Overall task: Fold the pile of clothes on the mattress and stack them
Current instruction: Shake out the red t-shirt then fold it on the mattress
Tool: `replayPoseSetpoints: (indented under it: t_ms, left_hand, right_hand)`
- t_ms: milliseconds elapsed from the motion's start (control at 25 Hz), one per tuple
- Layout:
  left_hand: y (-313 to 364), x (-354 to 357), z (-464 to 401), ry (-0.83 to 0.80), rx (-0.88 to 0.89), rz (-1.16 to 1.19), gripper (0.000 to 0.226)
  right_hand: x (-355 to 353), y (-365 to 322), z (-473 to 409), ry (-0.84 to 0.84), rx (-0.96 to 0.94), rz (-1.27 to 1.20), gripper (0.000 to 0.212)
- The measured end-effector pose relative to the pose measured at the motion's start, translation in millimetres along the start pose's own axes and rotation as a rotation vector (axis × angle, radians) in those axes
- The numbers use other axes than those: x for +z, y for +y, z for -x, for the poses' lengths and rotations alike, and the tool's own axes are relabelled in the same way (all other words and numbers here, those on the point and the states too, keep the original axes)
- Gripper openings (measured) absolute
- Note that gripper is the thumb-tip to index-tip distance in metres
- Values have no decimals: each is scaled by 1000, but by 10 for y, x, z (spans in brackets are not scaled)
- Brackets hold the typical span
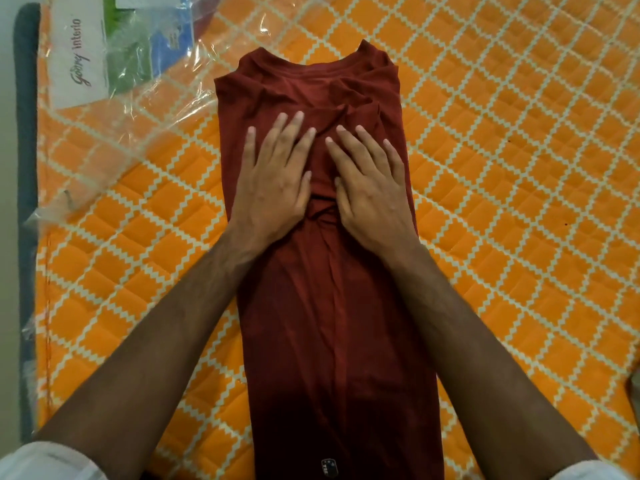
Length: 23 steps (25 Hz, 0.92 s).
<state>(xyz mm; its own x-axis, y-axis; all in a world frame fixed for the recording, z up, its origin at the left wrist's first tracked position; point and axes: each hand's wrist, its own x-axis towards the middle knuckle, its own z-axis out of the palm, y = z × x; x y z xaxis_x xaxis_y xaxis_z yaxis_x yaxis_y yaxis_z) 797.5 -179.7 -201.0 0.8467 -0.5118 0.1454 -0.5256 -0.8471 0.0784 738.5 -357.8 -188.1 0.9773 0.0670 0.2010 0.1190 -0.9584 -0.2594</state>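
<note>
Here I see my left hand [273, 181] and right hand [370, 188] pressing flat, fingers straight and gripping nothing, on the maroon T-shirt [332, 306] lying on the orange mattress [519, 168].

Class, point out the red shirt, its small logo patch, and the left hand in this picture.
red shirt [339, 323]: head view, mid body.
logo patch [328, 466]: head view, patch centre.
left hand [273, 181]: head view, back of hand.

Crinkly clear plastic wrap [138, 109] sits at the far left corner, with a white "Godrej interio" label [78, 53] and green and blue packets [152, 36] under it.
</note>
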Motion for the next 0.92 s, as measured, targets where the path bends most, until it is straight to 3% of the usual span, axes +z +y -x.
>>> replayPoseSetpoints:
  t_ms: [120, 560, 680, 920]
  left_hand:
    - [-102, 134, 103, -56, -53, -54, 67]
    - [48, -80, 252, 25, -63, 84, 61]
    - [357, -177, 748, -71, -67, 92, 69]
    - [942, -139, 1718, -154, 61, -67, 80]
  right_hand:
    - [167, 129, 119, -148, 46, 166, 68]
    - [233, 195, 204, -95, 61, 128, 65]
    - [137, 147, 264, -130, 82, 65, 69]
    - [-95, -147, 1496, -160, 19, -18, 72]
